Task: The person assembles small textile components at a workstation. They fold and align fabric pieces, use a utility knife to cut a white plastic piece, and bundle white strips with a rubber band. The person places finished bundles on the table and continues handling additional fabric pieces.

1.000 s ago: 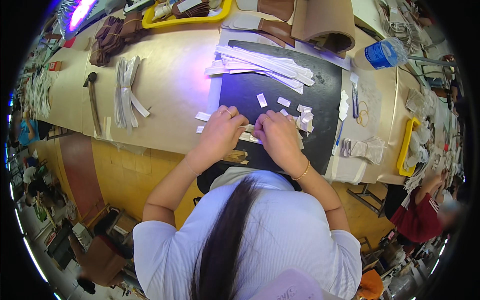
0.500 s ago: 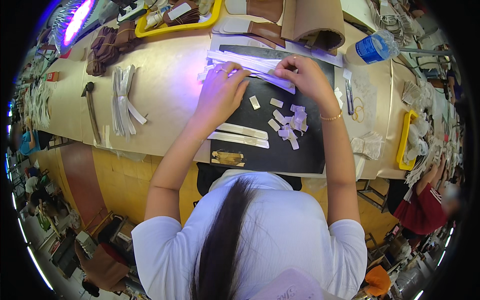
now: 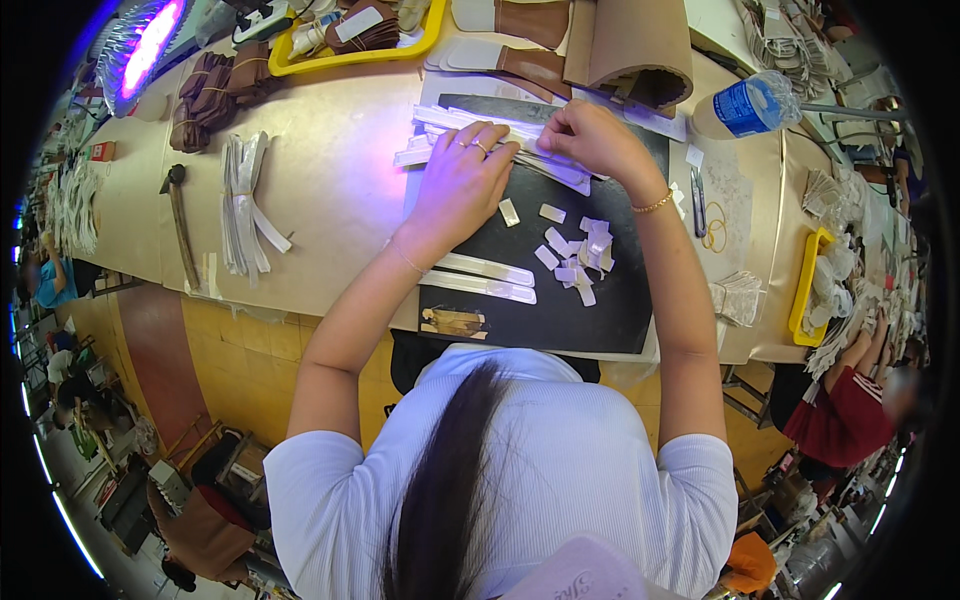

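Note:
A loose pile of long white strips (image 3: pixel 435 118) lies across the top of the black cutting mat (image 3: pixel 620 310). My left hand (image 3: pixel 465 178) is over the middle of the pile, fingers bent and close together on the strips, the fingertips partly hidden. At the right end of the pile my right hand (image 3: pixel 600 145) pinches thumb and fingers together at a strip; the fingertips hide most of the grip. Two separate white strips (image 3: pixel 485 285) lie side by side nearer to me. Right of them is a heap of small white rectangular pieces (image 3: pixel 590 250), with a few lying apart.
On the left lie a tied bundle of strips (image 3: pixel 240 200), a hammer (image 3: pixel 182 225) and brown bundles (image 3: pixel 203 100). A glowing lamp (image 3: pixel 147 50), a yellow tray (image 3: pixel 365 60), a brown roll (image 3: pixel 640 45) and a water bottle (image 3: pixel 745 107) are farther back. A cutter (image 3: pixel 698 200) is on the right.
My left hand has shifted slightly right over the pile. My right hand has moved a little left and up, and its fingers are drawn in tighter. Several strips in the pile lie differently.

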The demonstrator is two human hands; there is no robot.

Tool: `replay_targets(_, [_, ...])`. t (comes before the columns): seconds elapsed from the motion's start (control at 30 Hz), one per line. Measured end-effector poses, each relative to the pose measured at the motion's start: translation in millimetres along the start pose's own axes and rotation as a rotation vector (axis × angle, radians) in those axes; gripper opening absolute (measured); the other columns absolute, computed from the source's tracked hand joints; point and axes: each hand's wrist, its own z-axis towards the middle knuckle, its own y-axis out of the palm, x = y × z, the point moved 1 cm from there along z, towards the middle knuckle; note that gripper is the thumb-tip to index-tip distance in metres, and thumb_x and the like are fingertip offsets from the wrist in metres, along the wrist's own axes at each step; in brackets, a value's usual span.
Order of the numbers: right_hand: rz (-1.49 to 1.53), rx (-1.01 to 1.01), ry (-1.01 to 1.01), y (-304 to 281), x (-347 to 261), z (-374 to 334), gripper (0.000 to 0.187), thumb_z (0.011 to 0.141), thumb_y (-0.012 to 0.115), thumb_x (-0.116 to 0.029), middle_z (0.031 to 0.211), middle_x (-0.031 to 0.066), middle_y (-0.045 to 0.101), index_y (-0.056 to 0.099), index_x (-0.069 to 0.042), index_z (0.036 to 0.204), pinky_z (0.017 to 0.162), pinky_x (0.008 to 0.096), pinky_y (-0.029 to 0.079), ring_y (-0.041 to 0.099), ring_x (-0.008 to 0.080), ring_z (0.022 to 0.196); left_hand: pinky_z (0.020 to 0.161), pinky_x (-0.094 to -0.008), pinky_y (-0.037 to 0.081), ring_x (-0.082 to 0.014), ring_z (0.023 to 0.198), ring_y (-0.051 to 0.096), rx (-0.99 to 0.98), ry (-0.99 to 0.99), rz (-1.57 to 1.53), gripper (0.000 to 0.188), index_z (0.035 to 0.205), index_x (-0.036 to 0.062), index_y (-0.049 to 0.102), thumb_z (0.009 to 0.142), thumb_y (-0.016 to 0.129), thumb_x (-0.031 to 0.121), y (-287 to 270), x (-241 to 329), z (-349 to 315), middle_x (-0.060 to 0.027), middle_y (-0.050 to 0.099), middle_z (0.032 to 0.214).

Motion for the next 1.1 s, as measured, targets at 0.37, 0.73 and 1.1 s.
replay_targets(0.37, [-0.033, 0.011, -0.020, 0, -2, 2, 0.017, 0.081, 0.070, -0.016, 0.069, 0.0127, 0.067, 0.068, 0.000, 0.077, 0.060, 0.0352, 0.048, 0.062, 0.0229, 0.061, 0.095, -0.0437, 0.040, -0.0264, 0.113, 0.054, -0.013, -0.017, 0.038, 0.024, 0.109, 0.0069, 0.064, 0.085, 0.064, 0.010, 4, 2, -2, -0.0088, 0.061, 0.113])
replay_targets(0.73, [-0.061, 0.236, -0.033, 11, 6, -9, 0.023, 0.079, 0.074, -0.021, 0.077, 0.0117, 0.063, 0.061, -0.002, 0.076, 0.064, 0.0366, 0.049, 0.061, 0.0256, 0.069, 0.098, -0.0466, 0.037, -0.0297, 0.120, 0.049, -0.104, 0.015, 0.135, 0.048, 0.124, 0.0148, 0.061, 0.077, 0.068, 0.009, 8, 5, -5, -0.0114, 0.056, 0.123])
replay_targets(1.1, [0.271, 0.396, 0.022, 8, 17, -29, 0.021, 0.080, 0.075, -0.017, 0.084, 0.0064, 0.061, 0.061, -0.003, 0.089, 0.068, 0.0294, 0.049, 0.060, 0.0146, 0.073, 0.090, -0.0413, 0.038, -0.0239, 0.100, 0.057, 0.002, -0.073, -0.021, 0.025, 0.111, 0.0123, 0.067, 0.086, 0.066, 0.017, 0, -7, 19, -0.0057, 0.061, 0.100])
